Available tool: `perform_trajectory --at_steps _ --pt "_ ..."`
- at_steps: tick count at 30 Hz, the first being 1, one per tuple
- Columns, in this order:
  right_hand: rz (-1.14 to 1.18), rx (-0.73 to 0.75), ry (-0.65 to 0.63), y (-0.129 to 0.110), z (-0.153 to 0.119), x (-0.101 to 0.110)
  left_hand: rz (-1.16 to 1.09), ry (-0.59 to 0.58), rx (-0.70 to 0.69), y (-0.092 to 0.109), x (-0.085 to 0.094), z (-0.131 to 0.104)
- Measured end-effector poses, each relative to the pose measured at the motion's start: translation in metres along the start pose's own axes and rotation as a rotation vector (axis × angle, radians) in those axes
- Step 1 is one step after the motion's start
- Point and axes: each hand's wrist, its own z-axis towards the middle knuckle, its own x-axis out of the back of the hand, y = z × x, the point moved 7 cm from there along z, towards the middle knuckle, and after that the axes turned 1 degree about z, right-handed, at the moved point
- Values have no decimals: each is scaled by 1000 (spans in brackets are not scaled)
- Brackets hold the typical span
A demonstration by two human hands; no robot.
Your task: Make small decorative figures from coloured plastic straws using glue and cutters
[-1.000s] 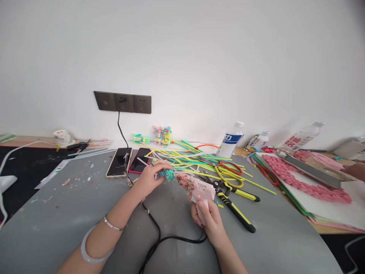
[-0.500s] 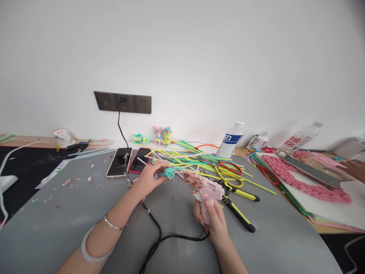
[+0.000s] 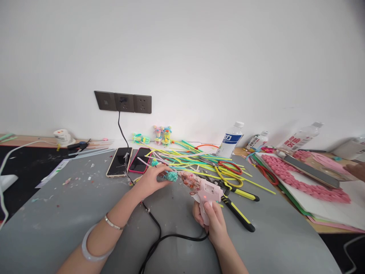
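Between the thumb and fingers of my left hand (image 3: 155, 180) is a small teal fuzzy piece (image 3: 172, 176). My right hand (image 3: 210, 219) is wrapped round the handle of a pink glue gun (image 3: 209, 193), whose red light shows. The gun's nozzle end, crusted with orange and brown residue, points left and lies close to the teal piece; whether they touch I cannot tell. Behind both hands lies a pile of yellow, green and white fuzzy stems (image 3: 188, 156). Pliers with black and yellow handles (image 3: 238, 215) rest just right of the glue gun.
Two phones (image 3: 119, 163) (image 3: 139, 160) lie behind my left hand. A bottle (image 3: 229, 140) stands beyond orange-handled scissors (image 3: 230, 168). The black cord (image 3: 155, 222) crosses the grey table (image 3: 94, 198). Pink braided material (image 3: 308, 186) lies on sheets at right, near another person's hand (image 3: 355, 169).
The teal piece has shifted slightly right and turned in my left hand, with more teal now showing above the fingers. The glue gun has moved slightly left.
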Motion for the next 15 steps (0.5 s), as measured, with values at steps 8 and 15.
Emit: perform_trajectory --at_steps 8,15 --pt "-50 -10 -6 4 -1 2 27 80 1 -8 4 1" --pt "-103 -54 -22 6 0 2 28 147 -9 -8 8 3"
